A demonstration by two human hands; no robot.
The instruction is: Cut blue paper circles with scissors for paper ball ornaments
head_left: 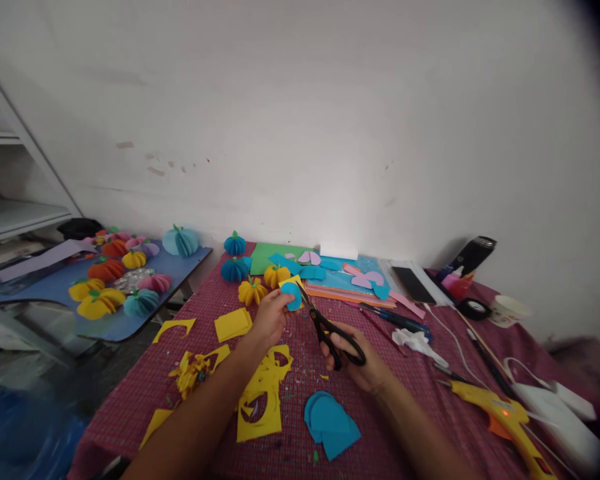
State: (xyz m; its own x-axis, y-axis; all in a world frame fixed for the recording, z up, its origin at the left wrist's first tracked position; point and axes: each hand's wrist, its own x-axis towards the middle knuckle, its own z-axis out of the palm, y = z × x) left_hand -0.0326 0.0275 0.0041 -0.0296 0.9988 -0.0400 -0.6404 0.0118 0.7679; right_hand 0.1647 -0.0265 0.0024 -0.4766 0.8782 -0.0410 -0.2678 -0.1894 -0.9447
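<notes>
Between the thumb and fingers of my left hand (271,319) is a blue paper circle (293,296), with a piece of yellow paper (291,281) behind its upper edge. My right hand (356,360) is closed round the handles of black scissors (322,325), whose blades point up and left to the right edge of the papers. Below the hands lie overlapping blue paper pieces (329,421), several with rounded edges. Yellow paper scraps with round holes (260,423) lie under and beside my left forearm. A small stack of yellow paper (233,325) sits left of my left hand.
Folded paper pumpkins (251,291) stand at the back left, more on a blue table (180,280). Coloured paper sheets (350,293) lie along the wall. At right are a phone (413,285), tape roll (474,309), paper cup (509,311) and yellow glue gun (500,413) with its light on.
</notes>
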